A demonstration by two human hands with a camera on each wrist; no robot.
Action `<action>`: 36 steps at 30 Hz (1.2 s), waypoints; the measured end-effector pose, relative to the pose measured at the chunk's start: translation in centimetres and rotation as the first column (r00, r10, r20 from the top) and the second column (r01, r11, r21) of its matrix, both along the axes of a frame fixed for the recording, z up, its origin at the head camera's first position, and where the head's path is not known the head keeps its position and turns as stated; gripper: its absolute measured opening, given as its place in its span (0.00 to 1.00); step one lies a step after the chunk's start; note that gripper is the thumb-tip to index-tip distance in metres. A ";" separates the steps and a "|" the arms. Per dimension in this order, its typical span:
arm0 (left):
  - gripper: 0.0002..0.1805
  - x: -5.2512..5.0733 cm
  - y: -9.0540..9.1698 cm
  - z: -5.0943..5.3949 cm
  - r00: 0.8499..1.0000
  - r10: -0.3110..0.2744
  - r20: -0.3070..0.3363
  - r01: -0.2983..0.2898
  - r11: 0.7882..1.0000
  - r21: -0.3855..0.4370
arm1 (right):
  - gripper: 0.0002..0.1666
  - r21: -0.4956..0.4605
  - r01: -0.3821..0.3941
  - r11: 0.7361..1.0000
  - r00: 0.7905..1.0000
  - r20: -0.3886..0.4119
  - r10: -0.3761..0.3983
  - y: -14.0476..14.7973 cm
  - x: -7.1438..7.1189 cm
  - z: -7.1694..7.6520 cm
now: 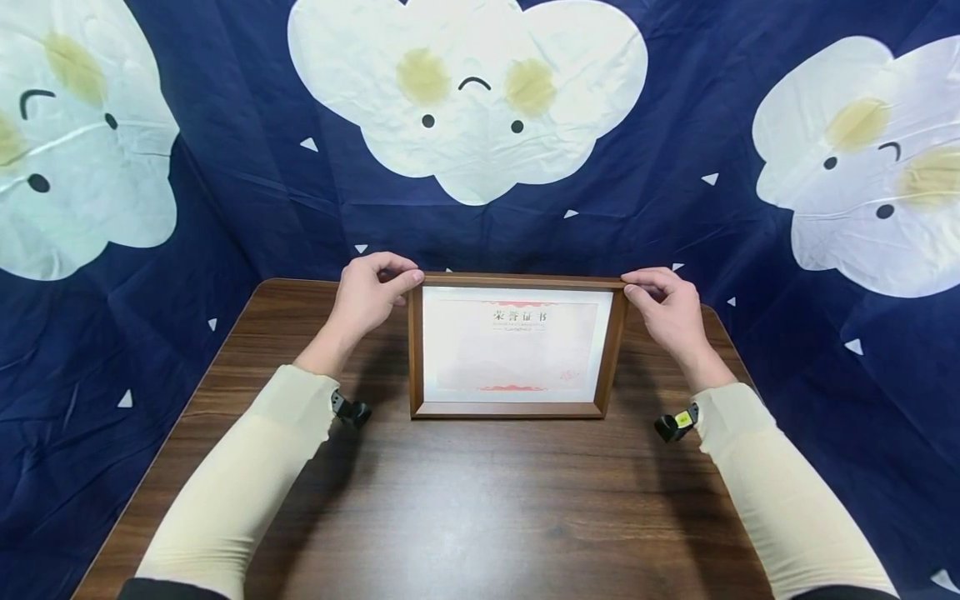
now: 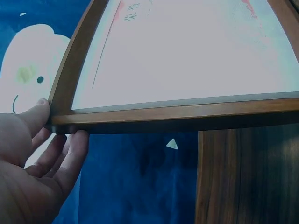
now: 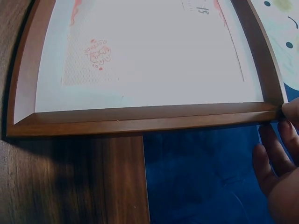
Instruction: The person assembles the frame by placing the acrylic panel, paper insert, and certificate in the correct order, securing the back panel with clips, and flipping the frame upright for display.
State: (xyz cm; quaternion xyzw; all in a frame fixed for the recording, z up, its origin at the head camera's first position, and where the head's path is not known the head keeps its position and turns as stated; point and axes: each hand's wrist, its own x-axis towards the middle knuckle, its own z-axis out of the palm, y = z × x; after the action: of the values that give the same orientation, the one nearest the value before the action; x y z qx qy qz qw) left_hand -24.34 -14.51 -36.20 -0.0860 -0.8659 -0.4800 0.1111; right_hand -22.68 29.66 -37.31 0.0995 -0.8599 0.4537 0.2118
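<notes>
A brown wooden picture frame (image 1: 517,410) with a white certificate (image 1: 517,350) inside stands nearly upright on the table, its front toward me. My left hand (image 1: 369,292) pinches its top left corner between thumb and fingers. At the top right corner, my right hand (image 1: 667,308) does the same. The left wrist view shows the thumb on the frame's (image 2: 173,112) top edge corner and the fingers curled against its side. In the right wrist view the fingertips of the right hand (image 3: 282,154) meet the opposite corner. The back of the frame is hidden.
The dark wood-grain table (image 1: 480,508) carries the frame near its far edge. Behind and at both sides hangs a navy cloth (image 1: 697,100) with white clouds and small triangles. A small black camera (image 1: 351,410) sits on the left wrist, another camera (image 1: 675,423) on the right.
</notes>
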 end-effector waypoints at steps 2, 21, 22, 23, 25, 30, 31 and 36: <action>0.12 0.0 0.0 0.1 1.000 -0.002 -0.001 0.002 1.000 0.007 | 0.11 -0.021 -0.006 1.000 1.000 0.005 0.006 -0.1 0.1 0.0; 0.13 -0.1 0.0 -0.3 0.999 0.026 -0.028 -0.027 1.000 -0.001 | 0.11 -0.051 -0.027 0.998 1.000 -0.013 0.026 -0.3 0.0 -0.3; 0.14 -0.1 0.0 -0.3 0.999 0.030 -0.031 -0.030 1.000 -0.008 | 0.11 -0.052 -0.028 0.998 1.000 -0.015 0.027 -0.3 -0.1 -0.3; 0.14 -0.1 -0.1 -0.3 0.999 0.032 -0.031 -0.032 0.999 -0.009 | 0.12 -0.054 -0.028 0.998 0.999 -0.016 0.027 -0.3 -0.1 -0.3; 0.15 -0.2 -0.1 -0.3 0.999 0.030 -0.032 -0.030 0.999 -0.011 | 0.12 -0.052 -0.023 0.998 1.000 -0.017 0.023 -0.3 -0.3 -0.4; 0.14 -0.1 -0.3 -0.3 0.999 0.023 -0.045 -0.025 0.999 -0.046 | 0.12 -0.046 -0.025 0.999 1.000 -0.013 0.024 -0.2 -0.6 -0.7; 0.15 -0.1 -0.4 -0.3 0.999 0.021 -0.050 -0.024 0.998 -0.050 | 0.12 -0.047 -0.029 0.998 1.000 -0.012 0.029 -0.1 -0.6 -0.7; 0.17 0.4 -0.8 -0.3 0.996 0.019 -0.086 -0.023 0.999 -0.048 | 0.16 -0.033 -0.063 0.997 0.998 0.018 0.064 -0.1 0.5 0.0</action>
State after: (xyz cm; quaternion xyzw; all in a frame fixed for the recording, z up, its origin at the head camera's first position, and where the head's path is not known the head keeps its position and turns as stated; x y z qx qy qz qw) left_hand -23.96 -15.29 -36.54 -0.0999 -0.8728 -0.4533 0.1510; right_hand -22.15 29.53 -37.34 0.1189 -0.8508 0.4751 0.1906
